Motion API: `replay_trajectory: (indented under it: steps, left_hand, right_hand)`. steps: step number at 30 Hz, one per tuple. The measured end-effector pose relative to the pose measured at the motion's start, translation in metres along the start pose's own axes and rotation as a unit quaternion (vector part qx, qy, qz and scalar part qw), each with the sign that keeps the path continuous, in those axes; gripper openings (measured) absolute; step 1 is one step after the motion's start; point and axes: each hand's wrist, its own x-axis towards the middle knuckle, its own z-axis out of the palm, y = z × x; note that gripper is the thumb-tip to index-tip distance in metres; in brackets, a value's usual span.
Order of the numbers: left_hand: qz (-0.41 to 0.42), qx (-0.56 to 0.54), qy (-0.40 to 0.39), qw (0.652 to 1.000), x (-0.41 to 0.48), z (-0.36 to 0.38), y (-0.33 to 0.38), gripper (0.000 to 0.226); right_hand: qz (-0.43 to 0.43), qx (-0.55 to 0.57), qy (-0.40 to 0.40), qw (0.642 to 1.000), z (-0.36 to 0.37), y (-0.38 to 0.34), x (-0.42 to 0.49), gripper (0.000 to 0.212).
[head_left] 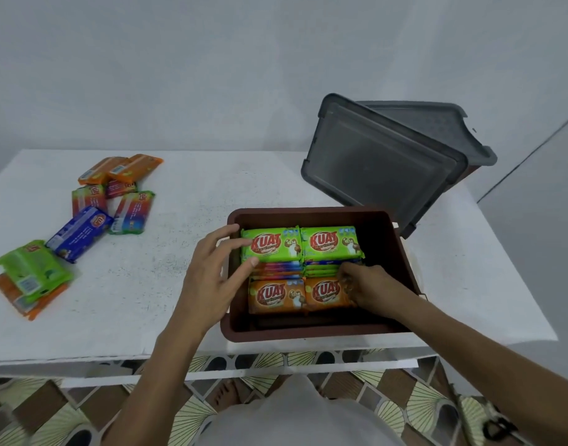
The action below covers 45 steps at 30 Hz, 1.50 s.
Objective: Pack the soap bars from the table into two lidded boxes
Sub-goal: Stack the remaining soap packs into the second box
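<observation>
The brown box (311, 331) stands open on the white bench (186, 291), close to the front edge and right of the middle. Four soap bars lie face up on top of the stacks inside it. Two green bars (300, 244) sit side by side along the far wall, and two orange bars (297, 294) sit side by side nearer the front wall. Edges of further bars show in the strip between the two pairs.

The left hand (208, 278) reaches over the box's left rim with its fingers spread. Its thumb tip and one fingertip touch the left end of the left green bar. The right hand (369, 289) is down inside the box at its right side, and its fingers curl onto the right end of the right orange bar.

The loose soap bars (83, 231) are scattered on the left part of the bench, well apart from the box. They are orange, red-and-green, blue and green, and some lie stacked by the left edge.

At the far right corner, a grey lid (382, 162) leans tilted against a second box (466, 146). The lid's lower edge is just behind the brown box.
</observation>
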Motion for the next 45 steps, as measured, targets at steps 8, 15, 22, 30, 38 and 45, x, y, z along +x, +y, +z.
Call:
replay_trajectory:
  steps: [8, 15, 22, 30, 38, 45]
  left_hand:
    - [0.014, 0.008, 0.008, 1.000, -0.001, 0.002, -0.005, 0.031]
    - [0.014, -0.022, 0.011, 1.000, -0.002, -0.006, -0.018, 0.030]
    - [-0.058, 0.003, 0.082, 0.995, -0.012, -0.058, -0.084, 0.034]
    - [-0.166, 0.191, 0.110, 0.961, 0.019, -0.134, -0.182, 0.049]
    - [-0.212, 0.295, 0.033, 0.931, 0.055, -0.159, -0.240, 0.071]
    - [-0.206, 0.268, 0.034, 0.940, 0.059, -0.163, -0.248, 0.077]
  right_hand:
    - [0.000, -0.081, -0.001, 0.997, -0.003, -0.007, -0.002, 0.035]
    - [-0.019, -0.024, 0.089, 0.996, -0.045, -0.065, -0.005, 0.024]
    - [-0.174, 0.070, 0.135, 0.973, -0.045, -0.172, 0.054, 0.030]
    - [-0.271, -0.124, 0.098, 0.949, 0.008, -0.285, 0.168, 0.043]
    - [-0.246, -0.156, -0.071, 0.954, 0.045, -0.351, 0.272, 0.080]
    - [-0.249, -0.170, -0.092, 0.949, 0.047, -0.357, 0.282, 0.065]
